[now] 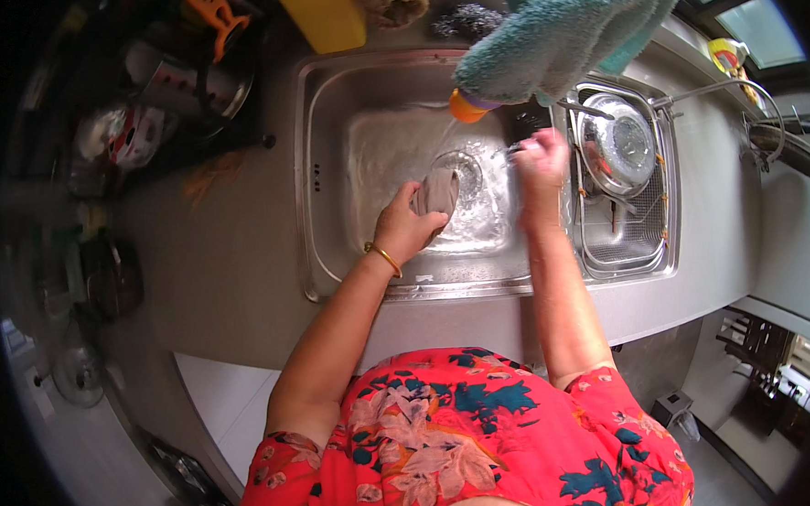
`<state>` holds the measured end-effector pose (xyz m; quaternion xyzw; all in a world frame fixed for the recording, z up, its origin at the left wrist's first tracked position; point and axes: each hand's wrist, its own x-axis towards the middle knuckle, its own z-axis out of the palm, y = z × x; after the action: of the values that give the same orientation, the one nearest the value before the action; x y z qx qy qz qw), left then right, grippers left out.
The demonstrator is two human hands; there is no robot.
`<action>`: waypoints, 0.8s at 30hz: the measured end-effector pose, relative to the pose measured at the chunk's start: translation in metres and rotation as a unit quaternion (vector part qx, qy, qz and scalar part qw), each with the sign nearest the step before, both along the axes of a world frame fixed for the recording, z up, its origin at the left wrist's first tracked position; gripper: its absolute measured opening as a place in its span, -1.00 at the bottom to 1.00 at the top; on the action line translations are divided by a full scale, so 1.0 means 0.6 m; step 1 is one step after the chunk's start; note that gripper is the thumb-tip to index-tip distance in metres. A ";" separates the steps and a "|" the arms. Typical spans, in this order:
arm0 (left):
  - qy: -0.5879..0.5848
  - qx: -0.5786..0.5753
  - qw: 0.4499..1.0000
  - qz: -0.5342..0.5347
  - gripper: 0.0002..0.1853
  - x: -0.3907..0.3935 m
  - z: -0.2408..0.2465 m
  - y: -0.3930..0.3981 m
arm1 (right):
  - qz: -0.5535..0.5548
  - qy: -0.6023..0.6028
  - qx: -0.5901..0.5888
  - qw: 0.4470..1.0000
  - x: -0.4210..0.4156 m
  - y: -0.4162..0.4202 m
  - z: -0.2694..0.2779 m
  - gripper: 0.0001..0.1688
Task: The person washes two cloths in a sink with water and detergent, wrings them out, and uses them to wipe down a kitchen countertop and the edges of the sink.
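Note:
My left hand grips a wet greyish-beige cloth low in the main basin of the steel sink. Water runs from an orange tap nozzle into the basin, beside the cloth. Over the tap hangs a teal terry towel, hiding most of it. My right hand, blurred, is at the basin's right side near the divider, its fingers curled. Something dark shows by its fingertips; whether the hand holds it is unclear.
Right of the divider, a wire-mesh basket holds a shiny metal lid or bowl. A yellow container and a steel-wool scourer stand behind the basin. An orange slotted utensil and a metal pot are at the far left.

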<state>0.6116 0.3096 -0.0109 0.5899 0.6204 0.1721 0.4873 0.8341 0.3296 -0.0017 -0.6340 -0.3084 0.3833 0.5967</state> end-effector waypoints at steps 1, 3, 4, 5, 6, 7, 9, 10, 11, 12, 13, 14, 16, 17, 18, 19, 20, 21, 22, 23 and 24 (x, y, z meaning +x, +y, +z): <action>-0.092 -0.047 0.993 0.057 -0.31 -0.008 0.001 -0.008 | -0.031 0.019 0.044 0.998 0.015 0.002 0.030 -0.09; -0.277 -0.137 0.939 0.153 -0.36 -0.012 0.000 -0.024 | -0.060 0.058 0.091 0.992 0.053 0.017 0.072 0.11; -0.279 -0.273 0.905 0.169 -0.47 -0.016 0.043 -0.017 | -0.071 0.062 0.099 0.991 0.065 0.026 0.086 0.07; -0.329 -0.317 0.872 0.178 -0.50 -0.016 0.048 -0.021 | -0.081 0.065 0.106 0.989 0.076 0.035 0.097 0.03; -0.378 -0.354 0.834 0.190 -0.53 -0.020 0.053 -0.026 | -0.030 0.084 0.093 0.992 0.080 0.045 0.109 0.17; -0.426 -0.388 0.792 0.201 -0.56 -0.024 0.056 -0.032 | 0.010 0.082 0.081 0.993 0.069 0.048 0.138 0.21; -0.503 -0.414 0.726 0.221 -0.58 -0.030 0.046 -0.048 | 0.001 0.062 0.057 0.996 0.072 0.052 0.125 0.17; -0.539 -0.415 0.698 0.225 -0.59 -0.028 0.055 -0.057 | 0.007 0.076 0.052 0.996 0.067 0.045 0.122 0.12; -0.574 -0.414 0.669 0.228 -0.59 -0.026 0.060 -0.065 | 0.017 0.078 0.045 0.996 0.055 0.032 0.116 0.04; -0.613 -0.415 0.635 0.221 -0.57 -0.022 0.056 -0.074 | 0.060 0.121 0.028 0.990 0.052 0.030 0.088 0.03; -0.663 -0.410 0.599 0.183 -0.53 -0.016 0.057 -0.080 | 0.142 0.184 -0.005 0.973 0.017 0.015 0.084 -0.04; -0.693 -0.408 0.574 0.154 -0.51 -0.006 0.065 -0.082 | 0.213 0.200 -0.038 0.956 -0.023 -0.002 0.075 0.00; -0.746 -0.406 0.521 0.086 -0.46 0.018 0.093 -0.085 | 0.394 0.403 -0.009 0.826 -0.059 -0.032 0.055 0.25; -0.745 -0.413 0.521 0.060 -0.48 0.026 0.108 -0.087 | 0.391 0.474 0.007 0.789 -0.088 -0.037 0.073 0.26; -0.726 -0.411 0.547 0.068 -0.49 0.029 0.109 -0.095 | 0.381 0.470 0.019 0.796 -0.102 -0.033 0.099 0.20; -0.704 -0.417 0.571 0.071 -0.50 0.032 0.112 -0.100 | 0.363 0.464 0.035 0.808 -0.112 -0.038 0.116 0.13; -0.679 -0.397 0.617 0.032 -0.49 0.028 0.113 -0.094 | 0.336 0.471 0.031 0.815 -0.099 -0.049 0.109 -0.11; -0.627 -0.383 0.679 0.001 -0.50 0.027 0.123 -0.086 | 0.348 0.474 0.055 0.807 -0.090 -0.047 0.108 -0.45; -0.572 -0.361 0.736 -0.025 -0.52 0.026 0.132 -0.079 | 0.364 0.434 0.055 0.822 -0.082 -0.042 0.109 -0.58; -0.513 -0.339 0.787 -0.051 -0.53 0.028 0.134 -0.076 | 0.379 0.392 0.056 0.836 -0.078 -0.038 0.112 -0.69; -0.477 -0.280 0.833 -0.025 -0.53 0.038 0.131 -0.076 | 0.372 0.348 0.049 0.859 -0.086 -0.034 0.131 -0.80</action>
<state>0.6344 0.2638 0.0676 0.2879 0.3175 0.2390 0.8713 0.7823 0.3089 0.0768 -0.2670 -0.3123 0.7568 0.5083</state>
